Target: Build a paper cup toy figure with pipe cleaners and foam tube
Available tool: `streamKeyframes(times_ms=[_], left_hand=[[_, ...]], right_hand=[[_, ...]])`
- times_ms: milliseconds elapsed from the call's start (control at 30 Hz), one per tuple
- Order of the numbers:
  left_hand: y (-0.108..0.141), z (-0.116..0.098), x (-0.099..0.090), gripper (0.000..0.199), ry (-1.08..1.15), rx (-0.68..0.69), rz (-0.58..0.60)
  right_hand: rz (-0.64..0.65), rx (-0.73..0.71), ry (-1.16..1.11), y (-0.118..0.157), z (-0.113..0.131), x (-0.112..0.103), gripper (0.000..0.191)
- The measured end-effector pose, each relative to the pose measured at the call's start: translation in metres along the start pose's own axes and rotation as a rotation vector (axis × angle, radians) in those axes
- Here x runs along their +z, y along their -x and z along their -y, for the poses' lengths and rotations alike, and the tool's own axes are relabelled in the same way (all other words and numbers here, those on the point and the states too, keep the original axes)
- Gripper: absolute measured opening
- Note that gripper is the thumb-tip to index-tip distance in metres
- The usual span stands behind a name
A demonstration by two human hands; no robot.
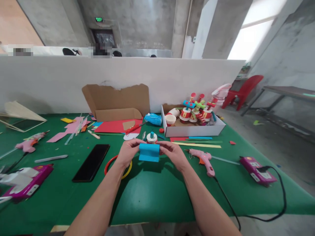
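A small blue paper piece [149,152], curled over along its top, is held above the green table between my two hands. My left hand [129,151] pinches its left end, and my right hand [173,153] pinches its right end. Just behind the paper stands a white and red cup [152,138] with a blue coil on top; the paper partly covers it. A red and yellow ring [106,166] lies partly under my left wrist. To the right of my right hand is a pink glue gun [203,159] on the table.
A white box [194,131] of decorated cups stands behind on the right. A black phone [91,163], a second glue gun [27,145] and a purple power strip [31,183] lie left. Another power strip [257,170] is right, with a cable. Cardboard [118,101] stands behind.
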State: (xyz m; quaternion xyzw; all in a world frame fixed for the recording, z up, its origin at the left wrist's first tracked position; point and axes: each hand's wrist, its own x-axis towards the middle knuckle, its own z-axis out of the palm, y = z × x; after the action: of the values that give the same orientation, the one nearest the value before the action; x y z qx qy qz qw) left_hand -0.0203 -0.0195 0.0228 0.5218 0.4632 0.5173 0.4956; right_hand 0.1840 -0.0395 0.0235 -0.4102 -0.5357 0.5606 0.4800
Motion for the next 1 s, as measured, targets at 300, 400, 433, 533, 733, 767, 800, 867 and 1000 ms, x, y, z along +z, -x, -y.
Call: streamKeyframes(times_ms=[300,400,433,533,733,767,800,867,1000], left_hand=[[0.0001,0.002,0.0049,0.016,0.035,-0.036,0.005],[0.0003,0.0016,0.0047,0.016,0.03,-0.047,0.013],[0.0008,0.0014,0.0049,0.017,0.025,-0.05,0.022],[0.0027,0.0004,0.0058,0.017,0.004,-0.059,0.055],[0.0037,-0.0023,0.0064,0.019,-0.037,-0.07,0.122],[0.0035,-0.0029,0.0064,0.019,-0.041,-0.074,0.132],[0.0034,-0.0035,0.0063,0.019,-0.045,-0.073,0.142],[0.003,-0.0044,0.0061,0.02,-0.052,-0.069,0.161],[0.0022,-0.0042,0.0049,0.02,-0.047,-0.084,0.195]], right_hand=[[0.062,0.124,-0.089,-0.0009,-0.0065,-0.0005,0.044],[0.056,0.126,-0.057,-0.0005,-0.0055,0.0004,0.041],[0.049,0.126,-0.034,-0.0007,-0.0056,0.0007,0.039],[0.009,0.119,0.047,-0.0019,-0.0074,0.001,0.03],[-0.071,0.069,0.127,-0.0041,-0.0113,-0.0006,0.023],[-0.078,0.059,0.137,-0.0039,-0.011,-0.0008,0.023],[-0.085,0.05,0.148,-0.0036,-0.0106,-0.001,0.023],[-0.099,0.036,0.174,-0.0031,-0.0093,-0.0012,0.023],[-0.126,0.018,0.215,-0.0032,-0.0077,-0.001,0.024]])
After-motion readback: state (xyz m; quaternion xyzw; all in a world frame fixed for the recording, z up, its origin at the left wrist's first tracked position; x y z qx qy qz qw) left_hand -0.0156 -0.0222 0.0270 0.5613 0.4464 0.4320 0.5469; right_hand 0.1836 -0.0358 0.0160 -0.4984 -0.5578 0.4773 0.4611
